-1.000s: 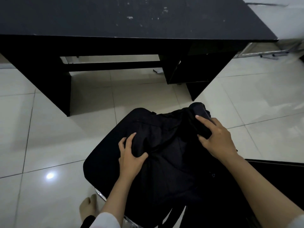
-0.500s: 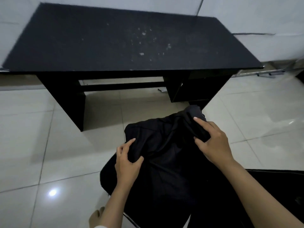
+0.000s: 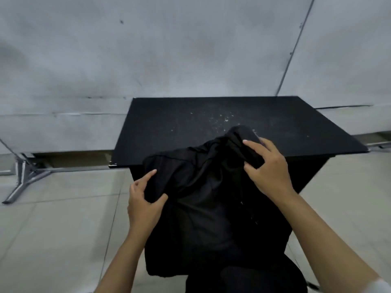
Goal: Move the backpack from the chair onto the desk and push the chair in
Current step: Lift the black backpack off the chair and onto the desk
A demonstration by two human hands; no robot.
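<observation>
a black backpack (image 3: pixel 211 204) hangs in the air in front of the desk (image 3: pixel 173 127), its top edge overlapping the tabletop's near edge in view. the left hand (image 3: pixel 143 206) pinches a fold of fabric at the pack's left side, thumb and fingers closed on it. the right hand (image 3: pixel 268 170) clamps the bunched top right corner. a dark chair (image 3: pixel 254 278) shows below. a metal stand (image 3: pixel 25 176) sits at left.

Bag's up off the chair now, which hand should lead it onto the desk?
Probably the right hand: it grips the backpack at its top, already over the desk. The left hand pinches the side, short of the desk edge.
</observation>
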